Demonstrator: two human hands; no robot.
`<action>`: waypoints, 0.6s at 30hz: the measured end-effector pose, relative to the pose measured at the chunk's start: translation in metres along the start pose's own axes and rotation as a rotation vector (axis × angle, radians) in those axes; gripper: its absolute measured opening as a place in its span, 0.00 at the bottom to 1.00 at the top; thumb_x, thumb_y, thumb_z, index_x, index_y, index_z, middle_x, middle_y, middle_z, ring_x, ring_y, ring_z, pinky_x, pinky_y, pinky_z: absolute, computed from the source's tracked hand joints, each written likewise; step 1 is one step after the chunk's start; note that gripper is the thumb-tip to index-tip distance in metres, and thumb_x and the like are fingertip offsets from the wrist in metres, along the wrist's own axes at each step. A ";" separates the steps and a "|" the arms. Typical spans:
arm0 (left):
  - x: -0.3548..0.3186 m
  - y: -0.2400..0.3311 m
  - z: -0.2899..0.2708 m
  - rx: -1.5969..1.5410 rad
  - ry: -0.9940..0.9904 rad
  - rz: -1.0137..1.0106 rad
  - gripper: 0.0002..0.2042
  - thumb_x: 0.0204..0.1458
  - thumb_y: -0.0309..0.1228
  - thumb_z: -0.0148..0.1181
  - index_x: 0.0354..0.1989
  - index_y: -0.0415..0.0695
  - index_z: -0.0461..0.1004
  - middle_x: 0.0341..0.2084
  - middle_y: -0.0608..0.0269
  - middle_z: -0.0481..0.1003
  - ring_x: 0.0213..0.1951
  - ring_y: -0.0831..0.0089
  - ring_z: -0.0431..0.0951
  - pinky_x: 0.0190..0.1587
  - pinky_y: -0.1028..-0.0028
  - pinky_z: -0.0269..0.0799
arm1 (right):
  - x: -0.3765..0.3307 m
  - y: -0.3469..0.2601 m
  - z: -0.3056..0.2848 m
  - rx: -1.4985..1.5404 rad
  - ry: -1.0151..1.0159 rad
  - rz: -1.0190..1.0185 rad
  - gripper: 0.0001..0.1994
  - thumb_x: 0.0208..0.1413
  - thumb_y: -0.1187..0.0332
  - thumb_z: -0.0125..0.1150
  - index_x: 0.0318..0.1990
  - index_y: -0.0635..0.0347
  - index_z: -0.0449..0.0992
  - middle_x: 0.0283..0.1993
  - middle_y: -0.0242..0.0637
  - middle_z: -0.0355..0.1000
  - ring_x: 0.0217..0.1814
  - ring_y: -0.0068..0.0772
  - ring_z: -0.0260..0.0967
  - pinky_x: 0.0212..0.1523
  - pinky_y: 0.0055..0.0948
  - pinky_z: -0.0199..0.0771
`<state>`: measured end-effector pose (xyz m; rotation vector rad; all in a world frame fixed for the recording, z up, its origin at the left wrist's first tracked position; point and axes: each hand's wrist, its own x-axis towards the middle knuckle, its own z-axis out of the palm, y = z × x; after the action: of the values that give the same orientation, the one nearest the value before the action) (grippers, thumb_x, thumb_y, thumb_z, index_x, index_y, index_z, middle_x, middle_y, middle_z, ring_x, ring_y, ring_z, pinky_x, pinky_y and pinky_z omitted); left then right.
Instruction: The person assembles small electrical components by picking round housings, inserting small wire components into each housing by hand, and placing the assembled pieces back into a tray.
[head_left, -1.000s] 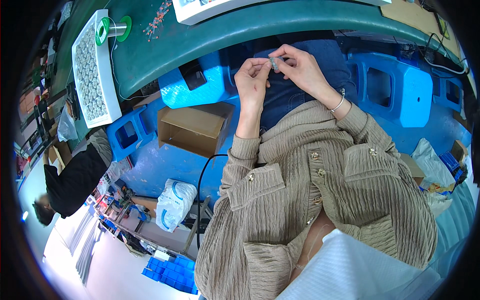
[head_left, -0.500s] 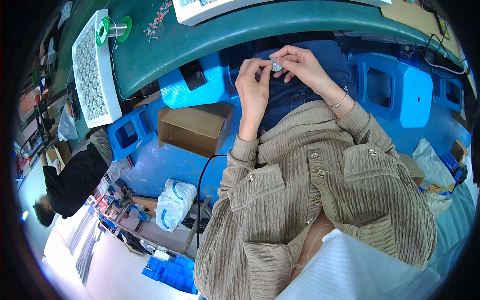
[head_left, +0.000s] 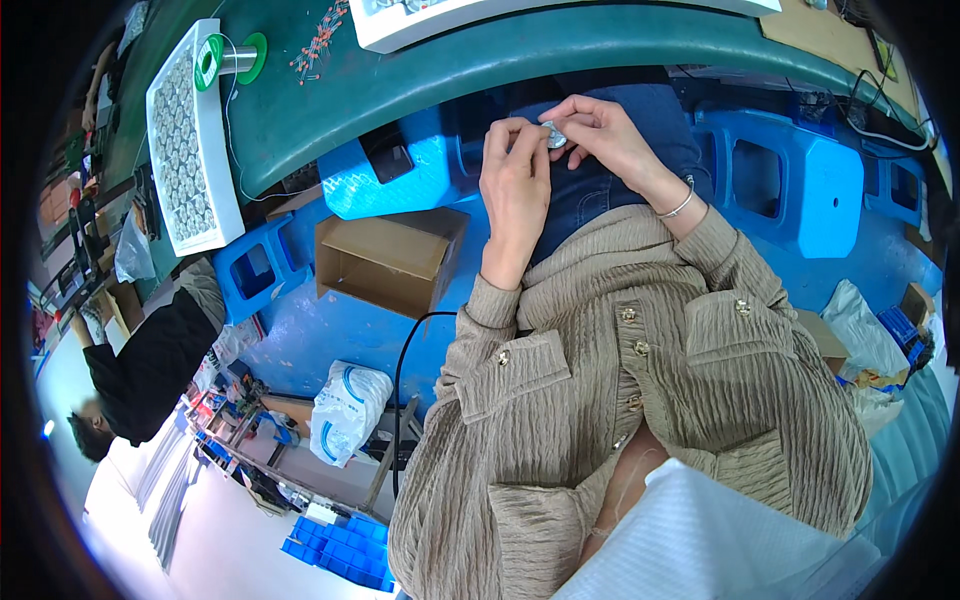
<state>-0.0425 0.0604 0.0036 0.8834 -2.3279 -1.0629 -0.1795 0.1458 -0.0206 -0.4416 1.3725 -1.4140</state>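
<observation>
Above my lap, close to the edge of the green table (head_left: 420,80), a small round silvery part (head_left: 555,137) sits between my two hands. My right hand (head_left: 606,140) pinches it between thumb and fingers from the right. My left hand (head_left: 516,180) is closed, its bent fingertips meeting the part's left side. Fingers cover some of the part, and its details are too small to make out.
On the table are a white tray (head_left: 228,205) of round silvery parts, a green solder-wire spool (head_left: 208,62), loose orange wire-legged components (head_left: 318,45) and another white tray (head_left: 385,38). Blue stools (head_left: 815,190), a phone (head_left: 388,158), an open carton (head_left: 385,240) and a co-worker (head_left: 160,360) are nearby.
My left hand has turned, its back now facing up more, and its fingers have curled closer round the part. My right hand stays nearly in place. The co-worker's arm and head shifted slightly.
</observation>
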 end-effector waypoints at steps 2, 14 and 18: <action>-0.002 0.002 -0.001 0.040 0.004 0.035 0.08 0.50 0.17 0.63 0.38 0.41 0.78 0.39 0.62 0.72 0.36 0.65 0.73 0.37 0.70 0.72 | -0.001 0.000 0.002 0.016 0.000 0.011 0.08 0.65 0.72 0.57 0.48 0.63 0.79 0.36 0.38 0.80 0.34 0.25 0.78 0.30 0.18 0.79; 0.015 -0.008 -0.031 -0.178 0.132 -0.109 0.08 0.58 0.19 0.57 0.44 0.41 0.79 0.41 0.63 0.77 0.34 0.72 0.74 0.34 0.76 0.70 | -0.033 -0.100 0.012 -0.037 -0.297 0.073 0.17 0.62 0.75 0.61 0.57 0.65 0.72 0.44 0.42 0.76 0.38 0.29 0.78 0.34 0.22 0.80; 0.021 -0.009 -0.030 -0.253 0.125 -0.139 0.09 0.59 0.20 0.57 0.45 0.40 0.80 0.40 0.64 0.78 0.34 0.75 0.75 0.35 0.79 0.69 | -0.020 -0.171 0.013 -0.161 -0.423 -0.057 0.19 0.58 0.74 0.65 0.57 0.63 0.74 0.47 0.42 0.77 0.39 0.28 0.76 0.36 0.24 0.80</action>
<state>-0.0354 0.0260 0.0176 0.9910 -2.0000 -1.2866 -0.2330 0.1175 0.1409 -0.8404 1.1345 -1.1738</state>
